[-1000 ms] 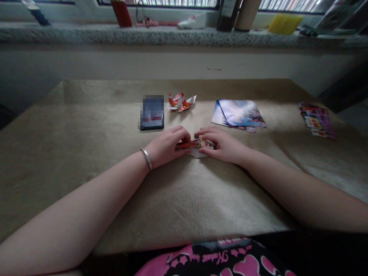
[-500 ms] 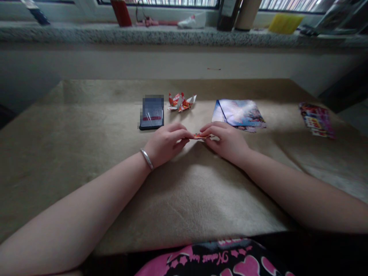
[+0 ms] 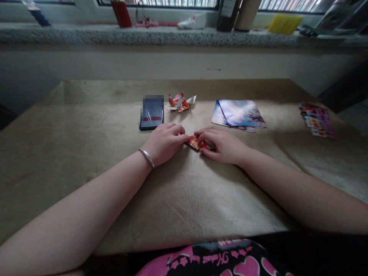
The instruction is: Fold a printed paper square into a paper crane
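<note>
A small folded piece of red and yellow printed paper (image 3: 194, 143) lies between my hands, low over the table or on it. My left hand (image 3: 166, 142), with a silver bangle at the wrist, pinches its left corner between thumb and fingers. From the right, my right hand (image 3: 224, 143) grips the paper, fingers over its top and thumb at the near edge; they hide much of that side. Beyond my hands stand folded red and white paper shapes (image 3: 181, 102) with pointed tips.
A phone (image 3: 153, 113) lies behind my left hand. Several printed sheets (image 3: 241, 113) are stacked behind my right hand, and more colourful printed papers (image 3: 316, 119) lie far right. A beige cover (image 3: 178, 207) spreads over the table. Bottles and a yellow block (image 3: 285, 24) line the stone windowsill.
The folded paper has gone from edge-on to lying flatter, its printed face now showing. My right hand has shifted slightly nearer me, and my left fingers have curled in more.
</note>
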Demonstrator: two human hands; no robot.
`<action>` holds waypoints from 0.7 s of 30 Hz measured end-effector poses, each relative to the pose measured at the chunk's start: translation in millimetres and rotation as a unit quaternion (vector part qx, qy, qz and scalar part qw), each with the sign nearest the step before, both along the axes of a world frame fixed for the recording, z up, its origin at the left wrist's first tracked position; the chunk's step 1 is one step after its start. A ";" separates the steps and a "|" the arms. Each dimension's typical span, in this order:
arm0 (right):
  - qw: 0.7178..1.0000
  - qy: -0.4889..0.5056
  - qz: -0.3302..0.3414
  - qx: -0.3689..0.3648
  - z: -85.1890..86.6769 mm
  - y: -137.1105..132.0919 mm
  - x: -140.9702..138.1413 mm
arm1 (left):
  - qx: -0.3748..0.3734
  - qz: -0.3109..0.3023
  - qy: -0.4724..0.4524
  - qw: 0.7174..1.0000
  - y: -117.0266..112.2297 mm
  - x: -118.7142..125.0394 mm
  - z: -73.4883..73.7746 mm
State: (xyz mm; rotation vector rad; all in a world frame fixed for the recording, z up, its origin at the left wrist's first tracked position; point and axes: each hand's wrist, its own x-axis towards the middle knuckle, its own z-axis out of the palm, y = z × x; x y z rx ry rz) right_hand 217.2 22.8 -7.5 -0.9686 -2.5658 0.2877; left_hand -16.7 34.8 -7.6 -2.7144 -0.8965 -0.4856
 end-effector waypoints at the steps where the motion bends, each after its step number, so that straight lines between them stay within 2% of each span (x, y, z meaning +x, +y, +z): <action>1: 1.000 0.000 -0.001 -0.001 -0.8 0.6 -0.1 | -0.005 -0.003 -0.003 1.000 0.0 0.1 -0.4; 7: 1.000 0.006 -0.001 0.016 -2.5 2.3 -1.0 | -0.049 -0.095 0.003 0.994 -4.2 2.7 2.0; 11: 0.999 0.001 -0.002 0.032 -1.1 2.5 0.3 | -0.050 -0.126 0.025 0.990 -7.4 4.6 6.2; 14: 0.999 0.010 -0.016 0.035 -2.5 4.8 2.2 | -0.040 -0.122 0.034 0.991 -9.0 5.5 7.8; 21: 0.996 0.036 -0.073 0.043 -8.6 10.9 6.5 | -0.027 -0.066 0.028 0.997 -7.2 4.3 6.4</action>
